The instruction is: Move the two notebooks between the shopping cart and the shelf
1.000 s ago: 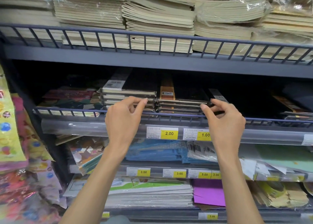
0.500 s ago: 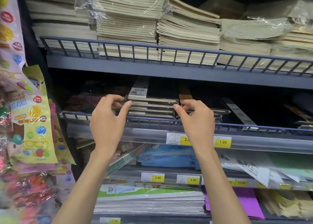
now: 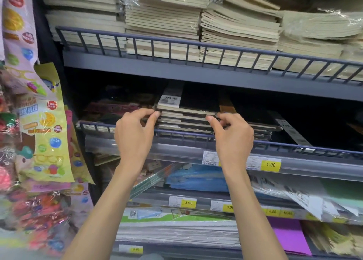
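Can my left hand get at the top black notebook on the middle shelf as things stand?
Likely yes: the left hand pinches the top black notebook at its left corner, above the wire rail, and nothing lies on it; the right hand pinches the other corner.

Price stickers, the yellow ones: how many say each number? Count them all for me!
1.00 stickers: 1
3.00 stickers: 3
12.00 stickers: 1
Bottom sticker, too blurry to read: 1
Total: 6 in plain view; others may be hidden.
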Demonstrator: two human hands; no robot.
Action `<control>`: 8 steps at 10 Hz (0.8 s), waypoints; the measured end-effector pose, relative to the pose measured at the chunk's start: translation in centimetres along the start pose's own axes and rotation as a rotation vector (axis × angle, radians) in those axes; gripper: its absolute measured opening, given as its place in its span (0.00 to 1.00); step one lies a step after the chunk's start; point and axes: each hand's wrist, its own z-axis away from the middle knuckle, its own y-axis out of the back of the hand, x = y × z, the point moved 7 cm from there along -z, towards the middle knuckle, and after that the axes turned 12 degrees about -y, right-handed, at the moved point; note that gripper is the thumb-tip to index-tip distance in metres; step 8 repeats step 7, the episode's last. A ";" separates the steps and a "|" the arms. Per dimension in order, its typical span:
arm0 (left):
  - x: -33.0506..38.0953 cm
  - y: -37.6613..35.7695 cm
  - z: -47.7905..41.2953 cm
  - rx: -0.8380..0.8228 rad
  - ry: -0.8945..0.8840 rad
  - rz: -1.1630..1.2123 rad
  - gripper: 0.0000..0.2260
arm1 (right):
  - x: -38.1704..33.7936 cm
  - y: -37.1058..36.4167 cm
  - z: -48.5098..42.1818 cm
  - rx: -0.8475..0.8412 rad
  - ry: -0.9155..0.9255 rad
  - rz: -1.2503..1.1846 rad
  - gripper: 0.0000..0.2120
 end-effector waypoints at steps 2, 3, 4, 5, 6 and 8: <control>-0.2 0.1 -0.1 -0.016 -0.005 -0.035 0.09 | 0.0 0.0 -0.3 -0.003 -0.012 0.001 0.12; 0.5 0.3 -0.1 -0.020 -0.052 -0.047 0.08 | 0.1 0.0 -0.3 -0.007 -0.025 -0.002 0.12; 1.0 0.5 -0.5 -0.054 -0.077 -0.056 0.07 | 0.1 0.1 -0.3 -0.005 -0.030 0.003 0.12; 1.2 0.7 -0.7 -0.046 -0.132 -0.093 0.07 | 0.2 0.0 -0.3 -0.013 -0.040 0.004 0.12; 1.4 0.5 -0.5 -0.036 -0.162 -0.098 0.08 | 0.1 -0.1 -0.4 -0.023 -0.030 -0.003 0.12; 0.8 0.6 -0.2 -0.034 -0.109 -0.052 0.08 | 0.4 0.3 -0.1 -0.067 0.016 -0.014 0.13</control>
